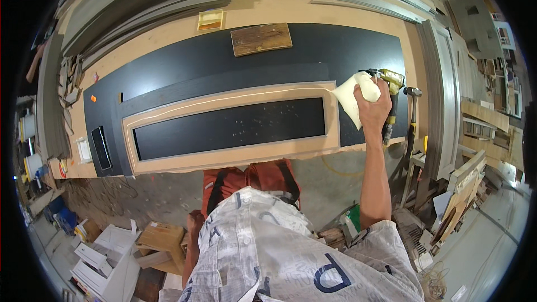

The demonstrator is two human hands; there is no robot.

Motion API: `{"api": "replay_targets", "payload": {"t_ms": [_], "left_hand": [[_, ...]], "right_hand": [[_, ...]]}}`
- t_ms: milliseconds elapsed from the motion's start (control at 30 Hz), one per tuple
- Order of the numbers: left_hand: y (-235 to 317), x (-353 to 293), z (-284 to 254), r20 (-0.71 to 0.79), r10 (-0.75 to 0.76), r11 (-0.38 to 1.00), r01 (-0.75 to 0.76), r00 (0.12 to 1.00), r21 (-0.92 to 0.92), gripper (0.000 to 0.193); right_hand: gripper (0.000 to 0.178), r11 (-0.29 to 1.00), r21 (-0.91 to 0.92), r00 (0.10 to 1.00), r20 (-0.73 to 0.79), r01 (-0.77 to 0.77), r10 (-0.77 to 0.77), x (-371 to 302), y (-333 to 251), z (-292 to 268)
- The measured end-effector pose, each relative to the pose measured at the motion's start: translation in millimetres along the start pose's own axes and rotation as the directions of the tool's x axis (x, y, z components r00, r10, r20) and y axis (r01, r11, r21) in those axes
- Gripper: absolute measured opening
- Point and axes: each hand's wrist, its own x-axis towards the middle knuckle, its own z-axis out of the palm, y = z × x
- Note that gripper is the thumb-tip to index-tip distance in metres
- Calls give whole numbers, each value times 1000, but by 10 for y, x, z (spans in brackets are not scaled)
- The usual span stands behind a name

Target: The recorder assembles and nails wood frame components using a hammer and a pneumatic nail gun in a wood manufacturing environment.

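Note:
My right hand [373,103] is closed around a pale cream squeeze bag [349,100], full and tapering to the left. Its tip meets the upper right corner of a rectangular wooden frame [330,126] with a bare tan face. A thin white bead of glue [235,95] runs up the frame's left side and along its far side to the bag's tip. The frame lies on a black board [190,50], and black surface with pale specks shows inside its opening. My left hand [194,221] hangs low beside my body, away from the bench; its fingers are not clear.
A nail gun [393,81] and a hammer [413,100] lie right of the bag. A brown wood block [261,39] sits on the board's far part, a phone [101,148] at its left end. Grey mouldings [151,0] line the bench's far side; a grey panel [444,95] stands right.

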Motion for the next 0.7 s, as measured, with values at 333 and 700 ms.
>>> {"api": "replay_targets", "payload": {"t_ms": [333,700], "left_hand": [[795,11,-479,94,-162,946,182,982,-268,34],[862,279,-732,152,-45,969,80,987,-235,34]], "right_hand": [[37,999,24,999,-6,-39,39,-360,-71,-254],[36,997,-67,998,-40,-47,44,-881,-137,-534]]}}
